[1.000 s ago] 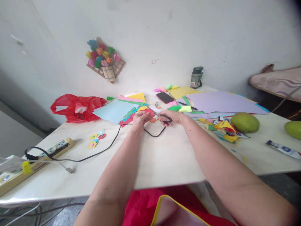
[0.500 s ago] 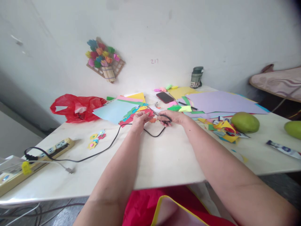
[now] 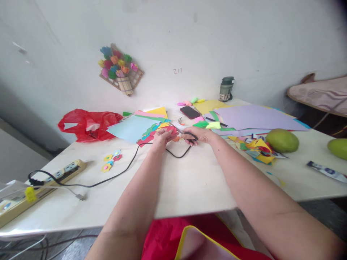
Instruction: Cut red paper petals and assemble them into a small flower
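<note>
My left hand (image 3: 162, 138) is closed on a small piece of red paper (image 3: 171, 130), held by its fingers over the table. In my right hand (image 3: 200, 135) is a pair of scissors (image 3: 192, 136) with black handles, its blades pointing left toward the red paper. Whether the blades touch the paper is too small to tell. Beyond my left hand lie a light blue sheet (image 3: 130, 128) and wavy-edged coloured strips (image 3: 149, 133). Small paper flowers (image 3: 107, 167) in yellow, red and blue rest to the left. A black cord (image 3: 127, 166) runs under my hands.
A power strip (image 3: 65, 169) and a red plastic bag (image 3: 81, 126) are on the left. Behind my hands lies a phone (image 3: 189, 112). Purple paper (image 3: 260, 117), colourful scraps (image 3: 260, 150), green mangoes (image 3: 282, 141), a tube (image 3: 326, 171) and a tumbler (image 3: 226, 89) stand or lie rightward.
Both hands stay almost in the same place, with the red paper and the scissors still held. The view has shifted very slightly.
</note>
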Action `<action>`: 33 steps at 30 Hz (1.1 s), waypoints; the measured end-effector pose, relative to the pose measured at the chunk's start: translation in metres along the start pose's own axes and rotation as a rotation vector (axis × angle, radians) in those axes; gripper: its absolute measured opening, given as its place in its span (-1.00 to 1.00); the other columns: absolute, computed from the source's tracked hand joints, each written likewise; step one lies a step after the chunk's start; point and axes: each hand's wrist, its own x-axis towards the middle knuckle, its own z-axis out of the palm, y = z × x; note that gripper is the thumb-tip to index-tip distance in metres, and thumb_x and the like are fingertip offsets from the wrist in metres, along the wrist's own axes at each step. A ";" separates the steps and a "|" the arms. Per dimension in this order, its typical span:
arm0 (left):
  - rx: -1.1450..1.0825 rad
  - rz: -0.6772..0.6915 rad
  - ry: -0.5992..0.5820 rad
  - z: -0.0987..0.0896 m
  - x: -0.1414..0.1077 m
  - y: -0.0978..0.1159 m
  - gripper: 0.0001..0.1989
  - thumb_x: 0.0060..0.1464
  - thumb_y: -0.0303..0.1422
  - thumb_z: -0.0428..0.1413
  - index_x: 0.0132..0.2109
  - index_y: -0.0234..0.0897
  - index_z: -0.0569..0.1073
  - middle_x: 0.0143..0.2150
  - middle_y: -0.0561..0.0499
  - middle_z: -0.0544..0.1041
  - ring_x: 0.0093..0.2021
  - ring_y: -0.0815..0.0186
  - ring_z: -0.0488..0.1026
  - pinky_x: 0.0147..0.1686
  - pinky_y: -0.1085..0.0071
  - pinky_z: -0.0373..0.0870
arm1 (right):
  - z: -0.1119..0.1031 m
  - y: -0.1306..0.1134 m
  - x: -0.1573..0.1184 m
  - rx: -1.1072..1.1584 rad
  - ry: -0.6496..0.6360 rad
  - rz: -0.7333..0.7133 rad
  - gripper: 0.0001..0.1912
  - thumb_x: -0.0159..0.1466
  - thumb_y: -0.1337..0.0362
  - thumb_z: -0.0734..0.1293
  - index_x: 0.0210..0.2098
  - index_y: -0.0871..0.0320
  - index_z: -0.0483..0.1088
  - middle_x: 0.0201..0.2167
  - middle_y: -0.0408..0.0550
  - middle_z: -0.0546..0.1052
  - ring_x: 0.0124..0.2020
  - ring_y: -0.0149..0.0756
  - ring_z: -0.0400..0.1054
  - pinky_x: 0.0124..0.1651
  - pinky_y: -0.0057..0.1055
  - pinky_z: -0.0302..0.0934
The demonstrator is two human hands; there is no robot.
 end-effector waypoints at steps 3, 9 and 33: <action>0.006 -0.027 0.016 0.001 -0.001 0.001 -0.64 -0.37 -0.28 0.39 -0.50 -0.31 0.37 -0.52 0.03 0.52 -0.37 0.17 0.58 -0.12 0.18 0.47 | -0.001 0.003 0.002 0.026 -0.011 0.004 -0.72 0.19 0.11 0.32 -0.49 0.16 0.27 -0.67 -0.15 0.44 -0.69 -0.46 0.29 -0.75 -0.57 0.04; 0.043 -0.012 -0.018 -0.001 -0.001 0.001 -0.67 -0.32 -0.24 0.38 -0.47 -0.33 0.44 -0.46 -0.02 0.55 -0.35 0.21 0.57 -0.12 0.21 0.48 | -0.003 0.008 0.005 0.037 -0.032 0.006 -0.69 0.16 0.06 0.32 -0.52 0.17 0.27 -0.67 -0.13 0.43 -0.69 -0.46 0.28 -0.76 -0.56 0.02; 0.038 -0.021 -0.041 -0.001 -0.002 0.000 -0.70 -0.31 -0.29 0.38 -0.47 -0.35 0.45 -0.45 0.01 0.55 -0.41 0.31 0.52 -0.25 0.32 0.47 | 0.000 0.003 0.002 0.029 -0.002 -0.005 -0.70 0.17 0.08 0.34 -0.50 0.17 0.27 -0.66 -0.14 0.43 -0.69 -0.47 0.28 -0.75 -0.56 0.01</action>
